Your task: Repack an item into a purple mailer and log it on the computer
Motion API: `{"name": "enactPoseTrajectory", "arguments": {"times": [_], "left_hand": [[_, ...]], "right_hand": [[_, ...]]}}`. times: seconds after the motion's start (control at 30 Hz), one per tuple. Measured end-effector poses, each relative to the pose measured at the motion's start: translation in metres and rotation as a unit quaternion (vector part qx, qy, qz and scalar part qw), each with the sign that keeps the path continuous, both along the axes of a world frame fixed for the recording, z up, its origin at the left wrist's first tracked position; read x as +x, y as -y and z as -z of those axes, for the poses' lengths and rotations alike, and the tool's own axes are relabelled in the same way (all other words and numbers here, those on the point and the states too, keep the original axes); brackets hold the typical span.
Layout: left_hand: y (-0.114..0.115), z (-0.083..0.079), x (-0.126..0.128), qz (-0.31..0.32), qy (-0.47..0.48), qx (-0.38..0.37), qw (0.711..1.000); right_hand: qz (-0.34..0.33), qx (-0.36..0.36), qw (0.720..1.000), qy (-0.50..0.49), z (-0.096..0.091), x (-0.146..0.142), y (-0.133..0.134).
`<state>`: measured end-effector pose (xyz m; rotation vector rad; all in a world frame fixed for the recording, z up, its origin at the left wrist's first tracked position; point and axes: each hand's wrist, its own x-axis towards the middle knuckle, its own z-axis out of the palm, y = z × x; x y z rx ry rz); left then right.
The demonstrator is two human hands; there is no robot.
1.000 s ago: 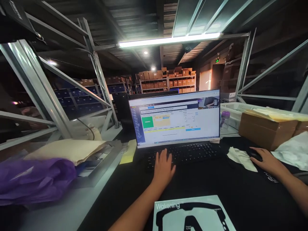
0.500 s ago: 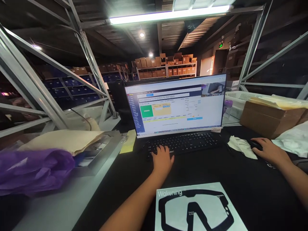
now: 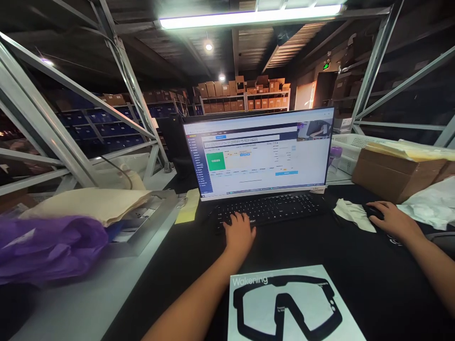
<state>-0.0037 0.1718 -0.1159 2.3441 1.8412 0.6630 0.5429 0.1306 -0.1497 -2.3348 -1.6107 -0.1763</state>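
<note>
My left hand (image 3: 239,233) rests with fingers spread on the left front part of a black keyboard (image 3: 284,207). To the right, my right hand (image 3: 397,223) is curved over a black computer mouse (image 3: 374,211) on the dark mat. Behind the keyboard stands a monitor (image 3: 249,177), its page showing a green square at the left and a blue button at the lower right. A white box (image 3: 254,308) printed "Wakening" with a black eyewear-frame picture lies in front of me, near my left forearm, touched by neither hand.
Crumpled white paper (image 3: 351,214) lies beside the mouse. A cardboard box (image 3: 384,173) and white plastic wrapping (image 3: 432,206) are at the right. Yellow notes (image 3: 187,208), a grey tray (image 3: 142,237) and a purple bag (image 3: 53,246) are at the left, near metal rack posts (image 3: 133,90).
On the screen, the yellow panel has faded to pale and the yellow row has lost its colour. The view has tilted slightly. Both hands keep their places on keyboard and mouse.
</note>
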Motion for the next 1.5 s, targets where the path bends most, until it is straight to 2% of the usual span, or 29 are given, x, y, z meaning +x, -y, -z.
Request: {"name": "enactPoseTrajectory", "arguments": {"times": [0.23, 0.4, 0.5, 1.03, 1.27, 1.5], "left_hand": [[0.002, -0.004, 0.001, -0.012, -0.071, 0.022, 0.997], [0.005, -0.007, 0.005, -0.040, -0.198, 0.027, 0.979], [0.005, -0.007, 0.006, -0.046, -0.228, 0.032, 0.972], [0.004, -0.005, 0.005, -0.045, -0.234, 0.040, 0.970], [0.004, -0.006, 0.005, -0.048, -0.233, 0.047, 0.970], [0.004, -0.005, 0.004, -0.044, -0.230, 0.049, 0.971]], "right_hand": [[-0.021, -0.001, 1.000, 0.019, 0.008, 0.011, -0.002], [-0.007, 0.014, 1.000, 0.020, 0.016, 0.018, -0.007], [-0.005, 0.020, 1.000, 0.020, 0.020, 0.021, -0.008], [-0.029, 0.049, 0.998, 0.009, 0.027, 0.030, -0.011], [-0.014, 0.036, 0.999, 0.007, 0.020, 0.021, -0.008], [0.038, 0.025, 0.999, 0.005, 0.009, 0.011, -0.004]]}}
